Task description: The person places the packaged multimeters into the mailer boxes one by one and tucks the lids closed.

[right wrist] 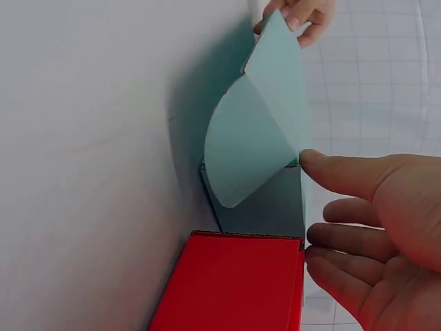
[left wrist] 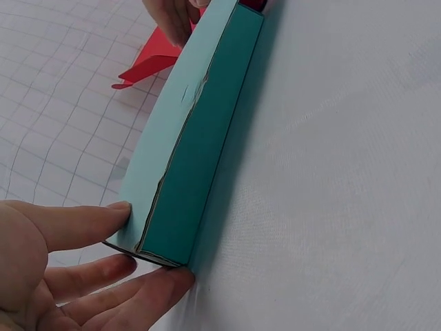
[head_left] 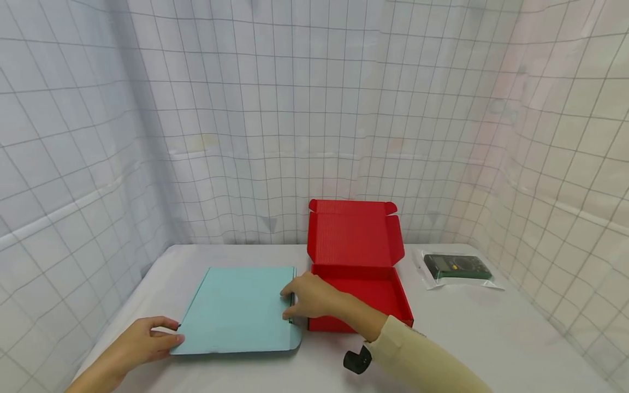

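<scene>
A light blue cardboard box (head_left: 236,311) lies on the table with its lid down. A rounded flap (right wrist: 244,145) sticks out at its front right corner. My left hand (head_left: 142,341) pinches the front left corner, thumb on the lid and fingers against the side below. My right hand (head_left: 314,297) is at the box's right edge. Its thumb (right wrist: 337,169) touches the lid's edge, while the other fingers extend fairly straight near the red box's corner. The red cardboard box (head_left: 356,232) stands open beside it, lid upright, partly covered by my right forearm.
A dark green multimeter (head_left: 457,266) in a clear plastic bag lies at the right rear of the white table (head_left: 472,333). Grid-patterned white curtains (head_left: 275,109) surround the table at the back and both sides. A black device (head_left: 357,360) sits by my right sleeve.
</scene>
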`<state>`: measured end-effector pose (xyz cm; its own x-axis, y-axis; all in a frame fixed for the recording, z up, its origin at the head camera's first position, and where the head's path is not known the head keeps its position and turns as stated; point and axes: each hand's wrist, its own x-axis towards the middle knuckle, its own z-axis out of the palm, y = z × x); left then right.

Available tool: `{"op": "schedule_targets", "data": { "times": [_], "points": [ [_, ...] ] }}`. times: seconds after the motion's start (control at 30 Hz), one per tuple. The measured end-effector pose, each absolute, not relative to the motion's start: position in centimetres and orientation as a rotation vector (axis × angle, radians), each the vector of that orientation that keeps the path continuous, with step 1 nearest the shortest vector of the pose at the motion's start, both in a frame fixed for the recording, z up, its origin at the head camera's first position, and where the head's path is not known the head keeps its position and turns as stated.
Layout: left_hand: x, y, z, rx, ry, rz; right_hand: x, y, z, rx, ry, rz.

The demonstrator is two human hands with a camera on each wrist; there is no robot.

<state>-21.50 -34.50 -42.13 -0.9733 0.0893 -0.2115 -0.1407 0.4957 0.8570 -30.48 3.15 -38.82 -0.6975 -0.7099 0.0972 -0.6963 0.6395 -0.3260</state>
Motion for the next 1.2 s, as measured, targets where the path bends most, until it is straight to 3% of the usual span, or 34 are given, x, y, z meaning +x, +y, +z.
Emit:
{"op": "schedule_targets", "data": {
  "times": [0.47,0.9,1.2],
  "points": [
    [-21.4,-34.4,-42.0,-0.063,2.539,1.446,-28.1,4.6,-38.6,-1.129,2.745,-0.829],
    [-21.2,-34.4,-41.9,-0.035,2.534,1.478,-24.2,6.1,-39.2,-0.831,2.575,-1.186],
    [-21.2,-34.6,-41.9,0.012,2.518,1.490,-23.4,6.1,-40.9,-0.664,2.518,-1.237]
  ]
}}
